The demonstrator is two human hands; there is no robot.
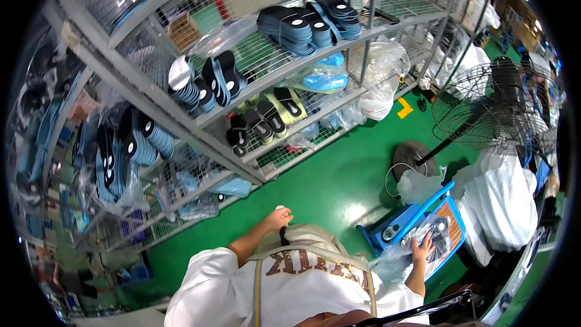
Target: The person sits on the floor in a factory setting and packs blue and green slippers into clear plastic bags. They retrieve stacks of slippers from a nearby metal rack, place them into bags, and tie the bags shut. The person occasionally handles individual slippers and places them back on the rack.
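My left hand (278, 217) hangs over the green floor in front of my waist, its fingers loosely bent and a little apart. Nothing plain shows in it, though a tiny pale spot is at its far edge. On my right, my right hand (422, 247) rests with spread fingers on a clear plastic bag (440, 230) with dark contents. That bag lies on a chair with a blue frame (462, 221) and brown wooden slats (451, 209). Beside the chair is a blue box-like thing (396, 223) with a round knob.
Ahead stands a grey metal rack (278, 75) with wire shelves. It bears stacked black-and-blue insoles (290, 29), more insoles (221, 79) and black-and-yellow ones (287, 104). A pedestal fan (496, 106) on a round base (414, 161) stands right, near white sacks (499, 200). A yellow floor mark (405, 108) lies beyond.
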